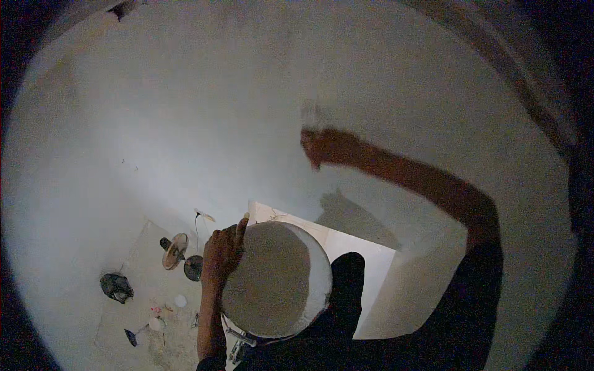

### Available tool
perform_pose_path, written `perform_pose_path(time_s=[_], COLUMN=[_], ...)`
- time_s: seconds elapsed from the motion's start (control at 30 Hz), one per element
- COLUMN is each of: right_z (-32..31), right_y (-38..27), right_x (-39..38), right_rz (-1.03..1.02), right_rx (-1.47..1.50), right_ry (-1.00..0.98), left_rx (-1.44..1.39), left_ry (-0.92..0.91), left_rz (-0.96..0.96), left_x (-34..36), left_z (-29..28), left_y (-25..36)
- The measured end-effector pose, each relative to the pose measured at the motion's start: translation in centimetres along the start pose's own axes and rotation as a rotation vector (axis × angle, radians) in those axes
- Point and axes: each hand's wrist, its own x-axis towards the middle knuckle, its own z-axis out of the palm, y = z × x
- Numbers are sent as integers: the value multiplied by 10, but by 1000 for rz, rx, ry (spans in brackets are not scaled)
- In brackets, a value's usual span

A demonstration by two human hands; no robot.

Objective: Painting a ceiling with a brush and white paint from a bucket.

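The wall (204, 105) is bare and open across its whole upper and left stretch, so the raised right hand (322, 145) has free room on every side. The bucket (275, 287) held by the left hand (221, 253) fills the space close to the body. Small tools and litter (176, 250) are scattered on the floor (142, 297) down to the left.

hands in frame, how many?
2. The left hand grips the rim of a round white bucket low in the picture. The right hand is raised against the pale wall, holding something blurred. No other person's hands show.
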Motion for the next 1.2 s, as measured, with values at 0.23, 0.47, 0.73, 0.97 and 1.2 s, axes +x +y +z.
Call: perform_pose_path(time_s=[0.23, 0.47, 0.73, 0.97, 1.2], right_z=[-2, 35, 93, 81, 116], right_y=[-91, -226, -289, -273, -286], right_x=[-101, -156, -131, -115, -111], right_rz=[403, 1097, 990, 806, 860], right_rx=[485, 1526, 1356, 1184, 1170], right_ry=[632, 219, 32, 36, -217], left_rx=[-9, 84, 194, 125, 43], left_ry=[10, -12, 10, 75, -24], left_rz=[-56, -69, -14, 48, -29], left_x=[3, 5, 7, 13, 23], left_z=[6, -15, -11, -6, -9], left_y=[6, 22, 15, 20, 25])
